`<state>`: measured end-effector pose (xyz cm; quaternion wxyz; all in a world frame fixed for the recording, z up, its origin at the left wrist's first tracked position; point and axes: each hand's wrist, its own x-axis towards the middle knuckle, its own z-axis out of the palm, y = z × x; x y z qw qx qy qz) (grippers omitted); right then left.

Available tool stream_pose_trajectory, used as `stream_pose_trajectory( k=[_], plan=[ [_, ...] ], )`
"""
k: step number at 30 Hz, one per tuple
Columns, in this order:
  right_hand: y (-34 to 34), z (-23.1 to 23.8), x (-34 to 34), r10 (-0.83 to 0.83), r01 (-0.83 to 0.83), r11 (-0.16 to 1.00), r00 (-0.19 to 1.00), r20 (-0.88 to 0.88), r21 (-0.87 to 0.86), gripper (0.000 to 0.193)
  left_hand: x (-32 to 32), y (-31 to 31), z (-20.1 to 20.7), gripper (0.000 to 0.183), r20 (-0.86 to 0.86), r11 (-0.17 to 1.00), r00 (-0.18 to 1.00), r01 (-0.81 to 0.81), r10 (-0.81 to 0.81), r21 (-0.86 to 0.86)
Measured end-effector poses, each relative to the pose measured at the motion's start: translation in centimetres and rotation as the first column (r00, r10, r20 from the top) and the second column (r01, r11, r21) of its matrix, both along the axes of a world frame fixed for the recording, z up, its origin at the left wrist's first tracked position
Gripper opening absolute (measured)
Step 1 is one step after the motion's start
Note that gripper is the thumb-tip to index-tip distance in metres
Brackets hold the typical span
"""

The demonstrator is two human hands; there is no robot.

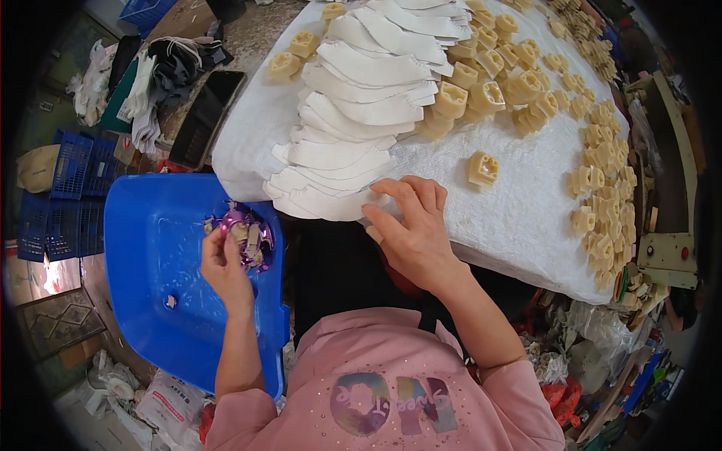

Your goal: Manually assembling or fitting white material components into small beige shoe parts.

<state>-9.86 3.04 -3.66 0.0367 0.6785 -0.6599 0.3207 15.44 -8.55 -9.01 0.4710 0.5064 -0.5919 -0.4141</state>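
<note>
Over the blue basin (162,301), my left hand (228,278) has its fingertips pressed together against a small heap of shiny purple and beige pieces (252,237). What lies between those fingertips is hidden. At the table's near edge, my right hand (417,237) pinches the near end of the overlapping row of white curved cut pieces (323,203), thumb and index finger on the closest piece. A bit of beige shows just below that thumb; I cannot tell whether it is held. One beige heel-like block (482,169) sits alone to the right of this hand.
A white cloth (519,233) covers the table. Beige blocks (489,98) are heaped beyond the white row, and more line the right edge (602,203). A dark phone (207,120) lies back left. Blue crates (71,165) stand far left, and plastic bags (169,402) lie beside the basin.
</note>
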Motion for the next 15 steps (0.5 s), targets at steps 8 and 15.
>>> stream_pose_trajectory(
  k=[8,15],
  plan=[
    [-1.4,-0.7,0.6,0.002,-0.001,1.000,0.996,-0.092,0.015,0.024,-1.9,0.3,1.3,0.019,0.288,0.951,0.931,-0.148,0.226,-0.271],
    [-2.9,0.8,0.4,-0.068,0.068,0.998,0.996,-0.063,0.009,0.016,-7.7,3.6,4.8,0.026,0.383,0.535,0.826,0.561,-0.413,-0.632]
  ],
)
